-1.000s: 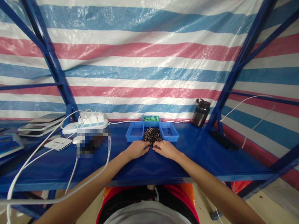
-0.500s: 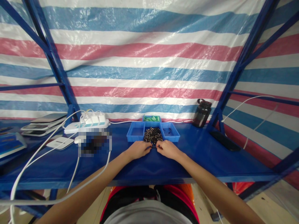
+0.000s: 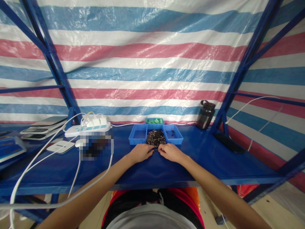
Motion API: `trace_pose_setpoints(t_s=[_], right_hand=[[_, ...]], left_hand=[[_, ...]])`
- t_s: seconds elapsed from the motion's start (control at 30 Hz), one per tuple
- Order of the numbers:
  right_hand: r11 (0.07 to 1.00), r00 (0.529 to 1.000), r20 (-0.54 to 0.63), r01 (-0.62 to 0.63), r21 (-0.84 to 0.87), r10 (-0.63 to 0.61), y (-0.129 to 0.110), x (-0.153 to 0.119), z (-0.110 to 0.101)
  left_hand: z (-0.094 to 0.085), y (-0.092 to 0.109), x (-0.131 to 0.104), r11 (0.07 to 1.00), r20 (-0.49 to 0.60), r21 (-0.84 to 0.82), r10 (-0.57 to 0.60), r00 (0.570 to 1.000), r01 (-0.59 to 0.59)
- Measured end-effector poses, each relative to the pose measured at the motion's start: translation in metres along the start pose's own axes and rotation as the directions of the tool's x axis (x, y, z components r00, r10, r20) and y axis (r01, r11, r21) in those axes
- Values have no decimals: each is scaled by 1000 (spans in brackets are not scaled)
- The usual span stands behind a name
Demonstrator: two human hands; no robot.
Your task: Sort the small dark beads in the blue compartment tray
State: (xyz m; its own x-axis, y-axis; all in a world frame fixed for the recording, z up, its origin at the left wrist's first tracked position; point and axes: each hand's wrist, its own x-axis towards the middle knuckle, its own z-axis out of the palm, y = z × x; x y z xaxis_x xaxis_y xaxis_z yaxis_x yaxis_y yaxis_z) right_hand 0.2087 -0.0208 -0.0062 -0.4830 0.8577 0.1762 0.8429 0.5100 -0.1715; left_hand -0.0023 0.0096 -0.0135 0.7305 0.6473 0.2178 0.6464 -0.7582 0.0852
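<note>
My left hand (image 3: pixel 142 153) and my right hand (image 3: pixel 172 152) meet at the front edge of a blue middle bin, a small gap between them. Both have their fingers pinched together, and a tiny dark piece seems to lie between the fingertips, too small to name. Just behind them a heap of small black and brassy parts (image 3: pixel 156 138) fills the middle bin. On its left stands a blue bin (image 3: pixel 138 141) with a bare floor. The right-hand blue bin (image 3: pixel 173 140) holds a few small dark pieces. Small green pieces (image 3: pixel 154 121) lie in another blue bin at the back.
A white power strip (image 3: pixel 88 128) with plugs and trailing white cables (image 3: pixel 30 156) occupies the left of the blue table (image 3: pixel 152 173). White devices (image 3: pixel 60 146) lie nearby. A dark bottle (image 3: pixel 206 115) and a black flat object (image 3: pixel 228 143) are at the right.
My right hand has shifted very slightly to the left, towards my left hand. Both hands keep their pinch; the bins and heap look the same.
</note>
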Motion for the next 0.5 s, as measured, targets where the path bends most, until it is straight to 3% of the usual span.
trace_pose_setpoints(t_s=[0.3, 0.5], right_hand=[[979, 986, -24, -167, -115, 165, -5, 3, 2], [994, 996, 1, -91, -67, 91, -5, 1, -1]], left_hand=[[-1, 0, 0, 999, 4, -31, 17, 1000, -17], [-2, 1, -1, 999, 3, -38, 22, 1000, -22]])
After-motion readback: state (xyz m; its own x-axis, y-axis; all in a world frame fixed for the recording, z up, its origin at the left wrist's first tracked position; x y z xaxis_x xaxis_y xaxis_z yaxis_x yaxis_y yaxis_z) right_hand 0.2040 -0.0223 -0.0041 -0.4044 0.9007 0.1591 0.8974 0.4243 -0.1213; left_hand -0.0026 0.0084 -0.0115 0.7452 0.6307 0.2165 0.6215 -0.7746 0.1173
